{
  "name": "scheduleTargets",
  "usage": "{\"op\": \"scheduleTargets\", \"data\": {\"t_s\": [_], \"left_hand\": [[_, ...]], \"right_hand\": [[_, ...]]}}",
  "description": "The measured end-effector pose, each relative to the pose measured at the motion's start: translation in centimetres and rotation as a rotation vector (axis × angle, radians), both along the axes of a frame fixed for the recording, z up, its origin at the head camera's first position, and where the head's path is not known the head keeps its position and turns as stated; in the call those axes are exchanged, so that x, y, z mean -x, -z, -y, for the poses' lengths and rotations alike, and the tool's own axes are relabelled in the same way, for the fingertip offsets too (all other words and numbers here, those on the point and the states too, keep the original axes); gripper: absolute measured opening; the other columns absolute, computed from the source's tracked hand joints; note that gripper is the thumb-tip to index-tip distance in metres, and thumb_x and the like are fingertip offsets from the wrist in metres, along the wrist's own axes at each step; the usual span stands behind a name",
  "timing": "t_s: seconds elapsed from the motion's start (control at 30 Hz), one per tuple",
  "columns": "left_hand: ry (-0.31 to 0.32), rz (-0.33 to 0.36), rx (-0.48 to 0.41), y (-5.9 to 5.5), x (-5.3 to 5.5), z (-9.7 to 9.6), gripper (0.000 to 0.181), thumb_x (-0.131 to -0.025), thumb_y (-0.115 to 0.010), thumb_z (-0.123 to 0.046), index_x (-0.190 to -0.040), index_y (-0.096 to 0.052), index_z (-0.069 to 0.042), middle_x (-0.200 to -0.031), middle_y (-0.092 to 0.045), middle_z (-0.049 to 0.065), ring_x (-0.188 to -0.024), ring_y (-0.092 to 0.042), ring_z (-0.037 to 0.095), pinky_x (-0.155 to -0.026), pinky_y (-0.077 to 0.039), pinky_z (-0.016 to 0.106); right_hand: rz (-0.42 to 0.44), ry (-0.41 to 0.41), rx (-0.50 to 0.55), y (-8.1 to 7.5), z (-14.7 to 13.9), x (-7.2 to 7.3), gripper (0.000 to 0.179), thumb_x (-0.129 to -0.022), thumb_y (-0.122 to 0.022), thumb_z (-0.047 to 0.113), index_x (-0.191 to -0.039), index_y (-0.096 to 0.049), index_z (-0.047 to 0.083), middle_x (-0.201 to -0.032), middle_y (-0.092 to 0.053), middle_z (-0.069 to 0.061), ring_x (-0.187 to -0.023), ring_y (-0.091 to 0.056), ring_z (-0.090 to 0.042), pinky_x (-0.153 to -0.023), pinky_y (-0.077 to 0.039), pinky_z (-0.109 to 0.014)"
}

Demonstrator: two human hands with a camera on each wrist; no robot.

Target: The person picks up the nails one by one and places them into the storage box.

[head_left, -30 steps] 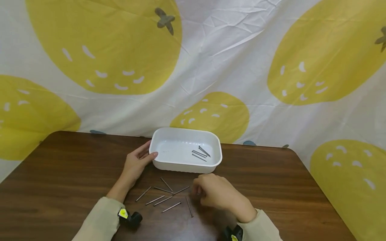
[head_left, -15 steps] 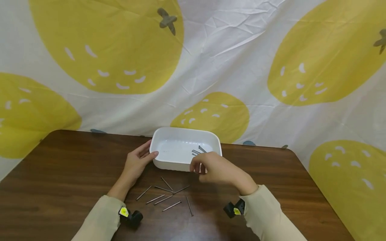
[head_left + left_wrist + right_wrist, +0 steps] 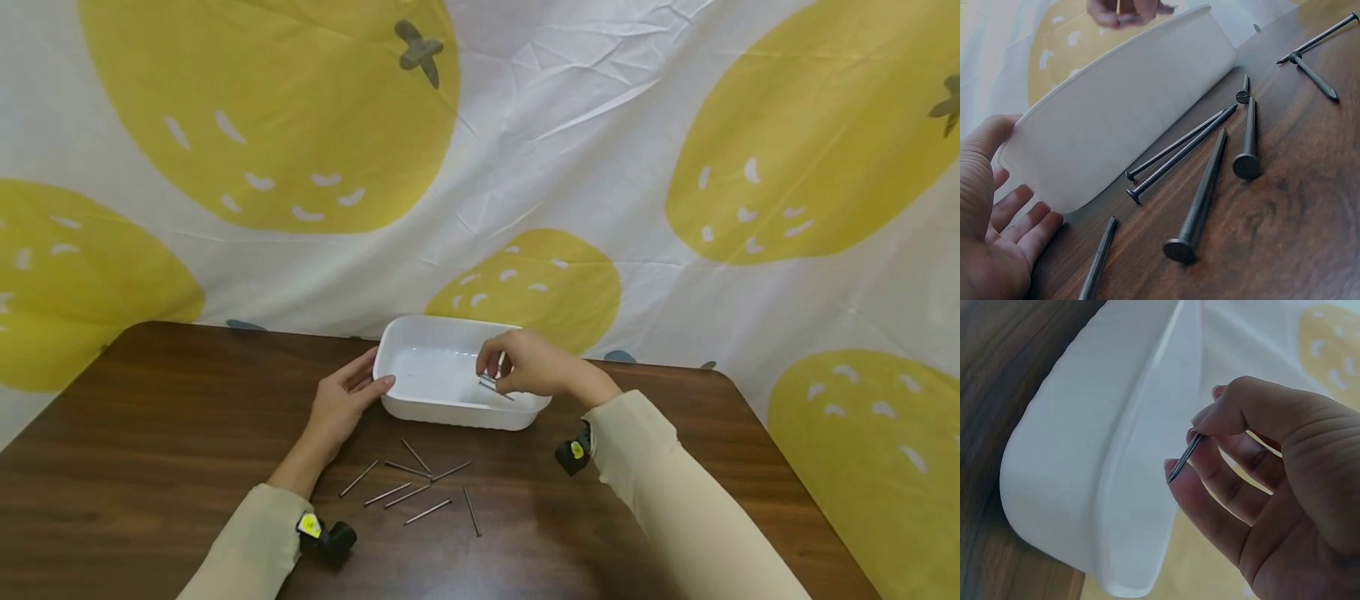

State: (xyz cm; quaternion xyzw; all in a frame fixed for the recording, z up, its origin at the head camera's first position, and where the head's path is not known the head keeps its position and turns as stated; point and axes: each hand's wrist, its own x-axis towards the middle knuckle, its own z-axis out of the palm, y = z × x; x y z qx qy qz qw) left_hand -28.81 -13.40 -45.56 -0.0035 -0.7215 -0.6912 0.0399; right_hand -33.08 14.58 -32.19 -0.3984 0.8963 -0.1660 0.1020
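Observation:
A white plastic container (image 3: 431, 412) stands at the far edge of the table. My left hand (image 3: 341, 404) holds its left end, thumb on the rim and the other fingers around the outside. Over the container's right side, my right hand (image 3: 528, 362) pinches a nail (image 3: 1185, 457) between thumb and fingertips, its point angled downward in the right wrist view. A few nails (image 3: 497, 390) lie on the container floor beneath, partly covered by that hand. Several more loose nails (image 3: 1200, 200) are scattered on the tabletop in front of the container.
The dark wooden table (image 3: 712, 500) extends to both sides. A white cloth with yellow fruit shapes (image 3: 525, 275) hangs right behind the container. Each wrist carries a small black camera (image 3: 330, 543).
My right hand has risen from beside the nails on the table and moved forward, over the container's front rim to above its inside. My left hand keeps its hold on the container.

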Motion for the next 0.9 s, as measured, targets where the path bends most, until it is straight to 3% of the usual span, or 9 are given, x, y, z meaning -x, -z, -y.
{"op": "scheduleTargets", "data": {"t_s": [0.33, 0.9], "left_hand": [[-0.002, -0.002, -0.001, 0.2, 0.0, 0.1, 0.066, -0.094, -0.074, -0.025, -0.152, -0.047, -0.011, -0.154, -0.050, 0.014, -0.139, -0.053, 0.028, -0.094, -0.050, 0.008], [-0.005, -0.022, -0.027, 0.2, 0.1, 0.1, 0.064, -0.093, -0.074, -0.022, -0.151, -0.048, -0.009, -0.153, -0.051, 0.016, -0.139, -0.053, 0.030, -0.094, -0.051, 0.010]], "right_hand": [[0.017, 0.057, -0.035, 1.5, 0.5, 3.6, 0.021, -0.083, -0.068, -0.004, -0.102, -0.073, 0.002, -0.089, -0.071, -0.007, -0.080, -0.065, -0.016, -0.072, -0.054, -0.024], [0.065, 0.191, -0.073, 3.9, 1.2, 6.3, 0.023, -0.080, -0.064, -0.009, -0.099, -0.072, 0.000, -0.087, -0.067, -0.008, -0.065, -0.057, -0.011, -0.052, -0.050, -0.019]]}}
